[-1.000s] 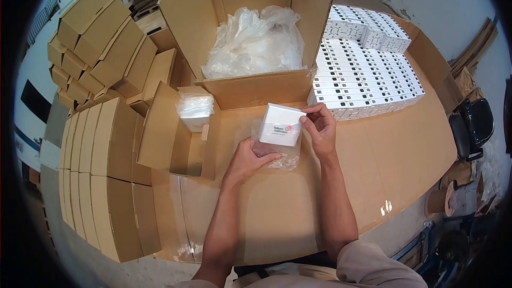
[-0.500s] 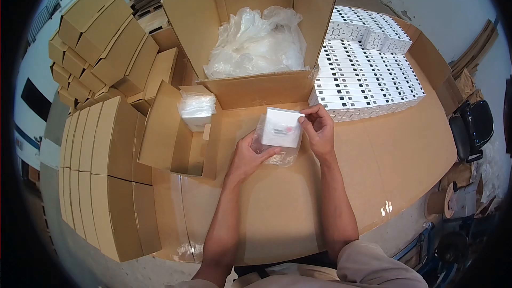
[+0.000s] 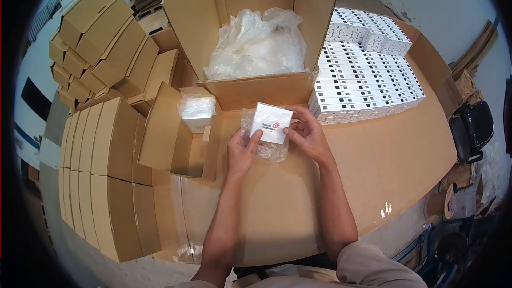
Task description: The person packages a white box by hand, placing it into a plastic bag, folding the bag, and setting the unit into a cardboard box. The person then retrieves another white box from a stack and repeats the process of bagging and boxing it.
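A small white square box (image 3: pixel 270 116) with red and dark print is held above the table between both hands. My left hand (image 3: pixel 242 149) grips its left side, thumb on the face, together with a clear plastic bag (image 3: pixel 273 152) that hangs below and behind the box. My right hand (image 3: pixel 311 137) pinches the right edge, with its thumb on the front. Left of my hands stands an open cardboard carton (image 3: pixel 169 133). Several plastic-wrapped white boxes (image 3: pixel 196 112) sit in its far end.
A large open carton (image 3: pixel 256 92) full of clear plastic bags (image 3: pixel 258 45) stands behind my hands. Rows of white boxes (image 3: pixel 368 77) fill the table's back right. Brown cartons (image 3: pixel 101 149) are stacked at the left. Cardboard covers the tabletop (image 3: pixel 384 154).
The white box has moved slightly left and up and turned, so its print now shows clearly. My right hand has shifted from the top corner down along the right edge.
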Demonstrator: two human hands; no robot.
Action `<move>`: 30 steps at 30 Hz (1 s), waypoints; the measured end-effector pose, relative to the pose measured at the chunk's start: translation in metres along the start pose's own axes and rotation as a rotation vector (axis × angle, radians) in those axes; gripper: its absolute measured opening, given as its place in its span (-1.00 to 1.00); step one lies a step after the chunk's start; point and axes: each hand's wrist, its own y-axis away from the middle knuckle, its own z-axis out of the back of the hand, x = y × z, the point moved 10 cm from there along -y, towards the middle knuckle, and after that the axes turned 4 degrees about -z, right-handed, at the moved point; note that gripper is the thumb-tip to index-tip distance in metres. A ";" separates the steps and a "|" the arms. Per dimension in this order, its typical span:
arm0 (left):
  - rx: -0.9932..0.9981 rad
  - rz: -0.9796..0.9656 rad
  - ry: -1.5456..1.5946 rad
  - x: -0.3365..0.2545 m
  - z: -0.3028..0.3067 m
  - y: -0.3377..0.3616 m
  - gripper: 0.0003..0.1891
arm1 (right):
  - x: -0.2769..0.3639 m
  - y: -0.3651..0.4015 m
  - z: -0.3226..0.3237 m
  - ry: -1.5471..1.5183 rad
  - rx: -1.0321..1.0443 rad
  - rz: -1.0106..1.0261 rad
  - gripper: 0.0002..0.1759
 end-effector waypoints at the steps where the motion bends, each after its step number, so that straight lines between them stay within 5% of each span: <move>1: -0.007 0.013 -0.009 -0.002 0.001 0.001 -0.69 | -0.003 0.000 -0.002 -0.003 0.011 -0.022 -0.37; 30: 0.002 -0.021 -0.010 -0.007 -0.002 0.000 -0.68 | 0.003 0.002 -0.002 0.105 0.007 0.066 -0.66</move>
